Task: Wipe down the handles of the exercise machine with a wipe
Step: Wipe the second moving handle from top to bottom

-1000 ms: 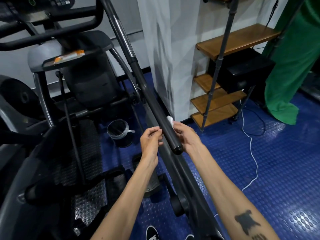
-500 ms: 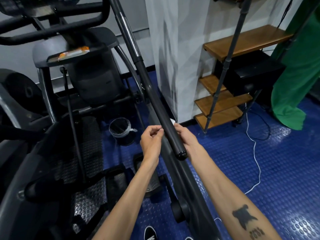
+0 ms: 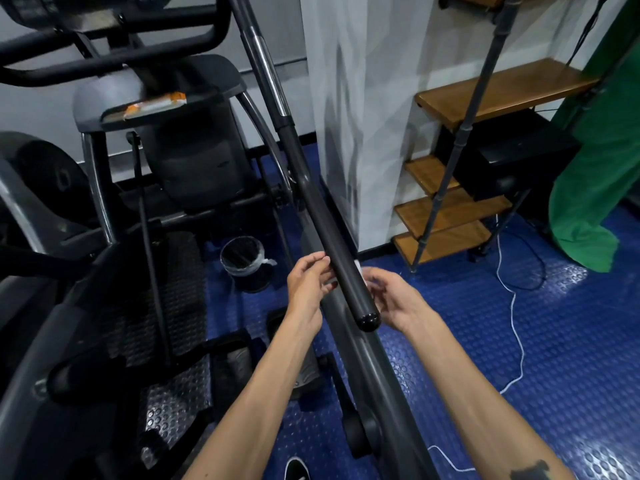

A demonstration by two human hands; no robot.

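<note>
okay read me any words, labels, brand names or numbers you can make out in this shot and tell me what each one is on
None can be read.
The orange and white packet on the machine's tray: print too blurred to read.
The console at the top edge: markings too small and cut off.
The shoe at the bottom edge: a white mark, cut off and not legible.
The tattoo on the right forearm: a dark shape, no letters to make out.

Both forearms extended forward; left hand [image 3: 306, 284] and right hand [image 3: 394, 301] close together, fingers loosely curled.
</note>
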